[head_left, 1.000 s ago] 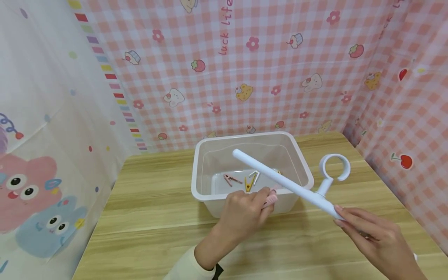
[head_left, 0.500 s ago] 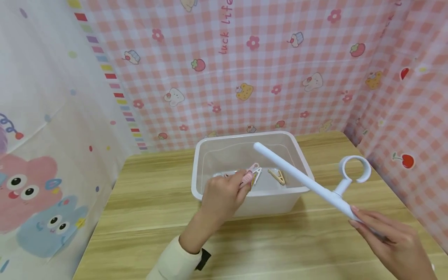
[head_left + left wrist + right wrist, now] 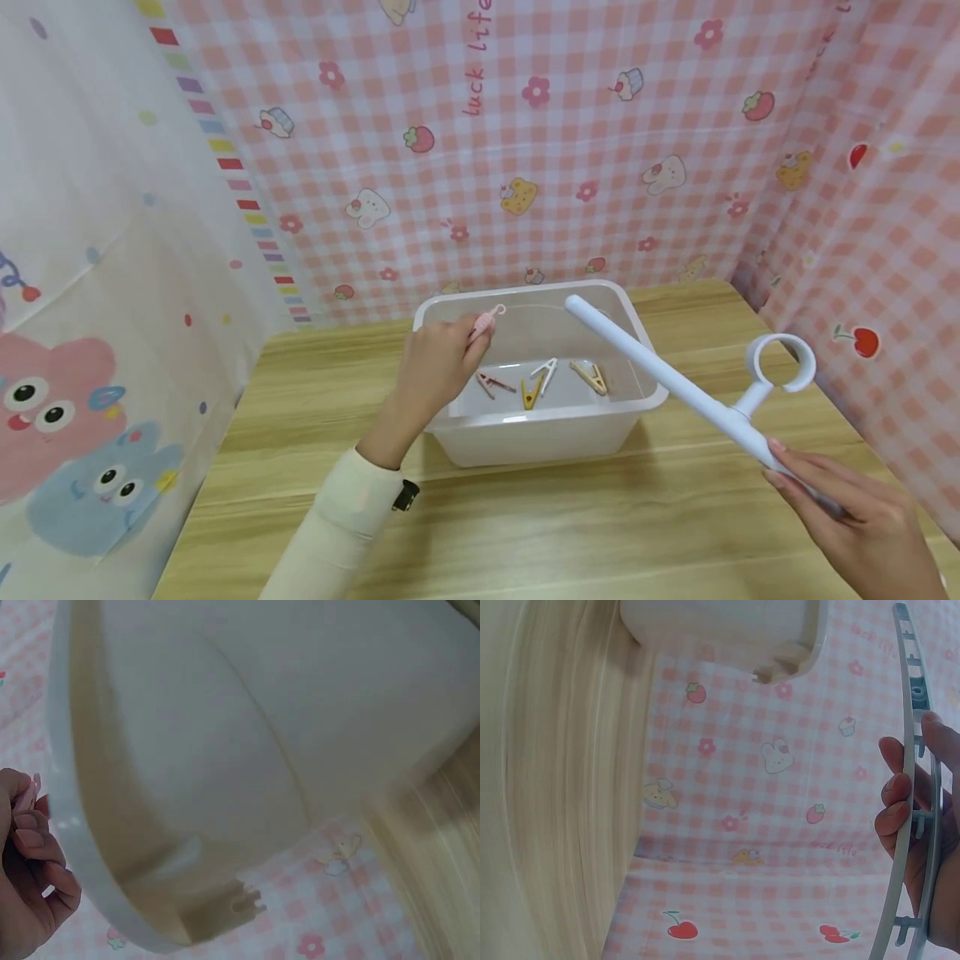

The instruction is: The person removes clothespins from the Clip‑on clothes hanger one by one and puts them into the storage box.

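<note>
My left hand (image 3: 438, 362) pinches a pink clothespin (image 3: 483, 323) above the left part of a translucent white plastic tub (image 3: 532, 446). A small ring shows at the clothespin's tip. In the left wrist view this clothespin (image 3: 28, 796) is partly hidden by fingers beside the tub's rim. My right hand (image 3: 862, 517) grips one end of a pale blue clothes hanger (image 3: 660, 375) with a C-shaped hook, tilted up toward the tub. Ribs on the hanger (image 3: 907, 847) show in the right wrist view. On the tub floor lie a brownish-pink clothespin (image 3: 495, 384), a yellow clothespin (image 3: 531, 392) and others.
The tub stands on a wood-grain table (image 3: 570, 533) near the back edge. A pink checked cloth (image 3: 585, 150) hangs behind and to the right. A white cartoon-printed cloth (image 3: 165, 275) hangs on the left. The hanger's free end reaches over the tub's right side.
My left hand has moved left and farther back with the pink clothespin, uncovering the clothespins in the tub. The right hand has carried the hanger to the right, away from the left hand.
</note>
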Available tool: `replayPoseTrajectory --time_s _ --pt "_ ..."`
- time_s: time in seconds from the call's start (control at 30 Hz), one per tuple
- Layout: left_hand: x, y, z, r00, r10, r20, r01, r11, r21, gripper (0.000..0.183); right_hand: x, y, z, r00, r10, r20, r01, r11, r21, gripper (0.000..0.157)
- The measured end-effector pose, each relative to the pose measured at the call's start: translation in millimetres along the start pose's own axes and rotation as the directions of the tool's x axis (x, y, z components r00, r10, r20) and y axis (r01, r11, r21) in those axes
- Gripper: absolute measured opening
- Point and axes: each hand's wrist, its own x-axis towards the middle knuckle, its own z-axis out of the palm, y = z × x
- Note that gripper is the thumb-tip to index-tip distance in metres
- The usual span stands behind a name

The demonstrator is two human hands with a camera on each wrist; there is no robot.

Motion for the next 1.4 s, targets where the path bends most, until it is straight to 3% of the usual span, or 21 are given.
replayPoseTrajectory --time_s 0.3,0.6,0.9,1.0,1.4 --pt "27.9 -17.8 9.4 0.983 -0.047 0.175 0.05 0.999 -0.01 0.04 -4.2 4.9 0.6 0.999 0.023 0.023 -0.023 1.0 -0.005 0.044" --pt "40.7 -43.5 31.3 0.925 -0.131 0.357 0.142 0.99 -0.004 0.042 -7.1 7.3 3.3 0.999 0.044 0.026 -0.044 0.999 0.003 0.045" --pt "45.7 -58.9 39.5 0.906 -0.162 0.392 0.169 0.985 0.016 0.038 -4.9 8.2 4.3 1.0 0.021 0.016 -0.021 0.999 0.031 0.043" --pt "49.9 -57.1 38.1 0.894 -0.163 0.418 0.179 0.984 0.002 0.038 -4.7 8.3 4.5 0.999 0.024 0.023 -0.024 0.999 0.027 0.043" --pt "55.5 -45.8 36.4 0.89 -0.139 0.435 0.144 0.989 0.02 0.038 -5.4 9.8 1.3 0.999 0.03 0.03 -0.03 1.0 -0.009 0.045"
